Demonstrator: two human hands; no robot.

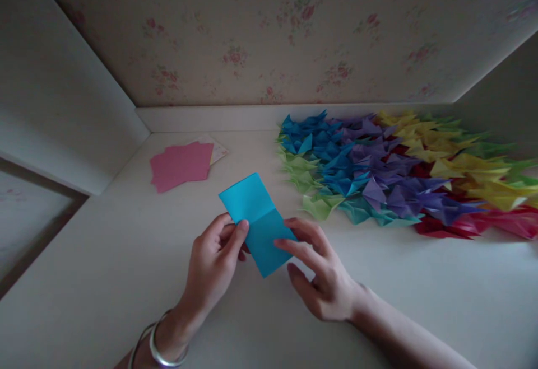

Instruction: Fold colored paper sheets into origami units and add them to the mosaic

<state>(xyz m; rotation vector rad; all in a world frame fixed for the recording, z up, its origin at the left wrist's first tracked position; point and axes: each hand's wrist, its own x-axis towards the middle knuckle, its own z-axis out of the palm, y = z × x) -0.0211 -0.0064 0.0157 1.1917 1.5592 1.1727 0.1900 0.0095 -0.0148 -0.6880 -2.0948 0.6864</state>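
A blue sheet of origami paper [256, 206], folded into a rectangle with a crease across its middle, is tilted above the white table. My left hand [218, 251] pinches its left edge, thumb on top and the other fingers partly hidden beneath. At the right edge is my right hand [319, 268], its fingers apart and the index fingertip at the paper's face. The right thumb is clear of the sheet. Two silver bangles [157, 341] circle my left wrist.
Many folded paper cranes [370, 162] in blue, purple, yellow, green and red cover the table's right rear. Several pink paper sheets [182, 164] lie at the left rear. Behind runs a flowered wall [260, 38]; a white panel [63, 78] stands at left.
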